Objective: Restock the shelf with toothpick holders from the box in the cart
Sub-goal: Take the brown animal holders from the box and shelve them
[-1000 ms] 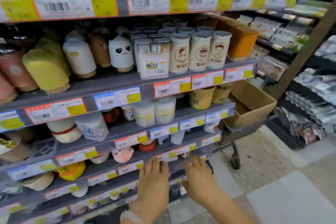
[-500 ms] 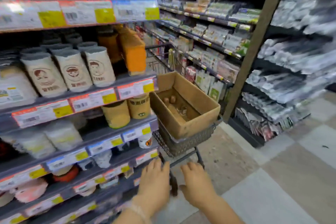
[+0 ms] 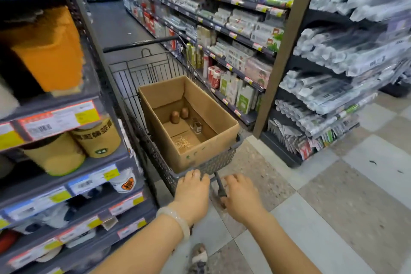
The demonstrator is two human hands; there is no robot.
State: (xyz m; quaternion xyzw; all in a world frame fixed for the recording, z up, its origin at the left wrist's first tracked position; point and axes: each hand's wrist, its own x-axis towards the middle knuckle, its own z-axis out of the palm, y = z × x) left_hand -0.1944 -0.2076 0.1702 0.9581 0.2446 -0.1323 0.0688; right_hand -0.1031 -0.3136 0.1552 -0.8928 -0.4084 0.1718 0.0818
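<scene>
Neither grip holds anything: the left hand (image 3: 193, 193) and the right hand (image 3: 241, 196) hang side by side, palms down, fingers loosely extended, just at the near rim of the cart (image 3: 201, 168) — whether the left fingertips actually touch the rim I cannot tell. The step in hand looks like the turn from shelf to supply, a reach for the next pieces of stock. The box (image 3: 195, 124) sits open in the cart basket, and on its floor stand two brown toothpick holders (image 3: 179, 115) at the far end, a pair of small clear holders (image 3: 196, 125) just to their right, and a scatter of loose toothpicks (image 3: 182, 142) nearer. The box is nearly spent, so the task seems well along. The next move calls for lifting a hand over the tall near wall of the box, going down deep to the floor, and closing round a holder upright without tipping its neighbour; then carrying it left to the shelf (image 3: 73, 162), where cylindrical tubs already stand behind the price tags. Against the picture half a second back, the view has swung further right and down — the shelf fills less of the left side, the box interior is far plainer, and the hands sit closer to the cart's rim.
</scene>
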